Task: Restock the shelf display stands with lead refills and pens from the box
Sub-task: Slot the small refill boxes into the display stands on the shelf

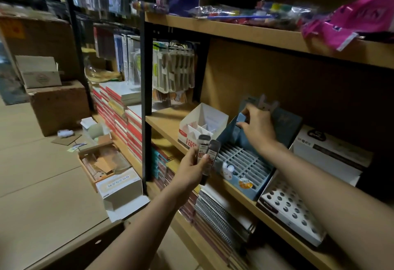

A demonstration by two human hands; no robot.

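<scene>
Head view
Left hand: the left hand (193, 168) grips two lead refill packs (205, 154) upright, fingers curled round their lower halves, in front of the shelf edge.
Refill packs: they stand out above the fist, just left of the blue stand (245, 163) and below the white divided box (203, 125).
Right hand: the right hand (259, 127) reaches into the blue stand's raised back part, its fingers pinching a folded blue card flap (242, 118).
Blue stand: it sits on the wooden shelf (168, 123), its grid of slots facing up, between the white divided box and a white stand with round holes (292, 208).
</scene>
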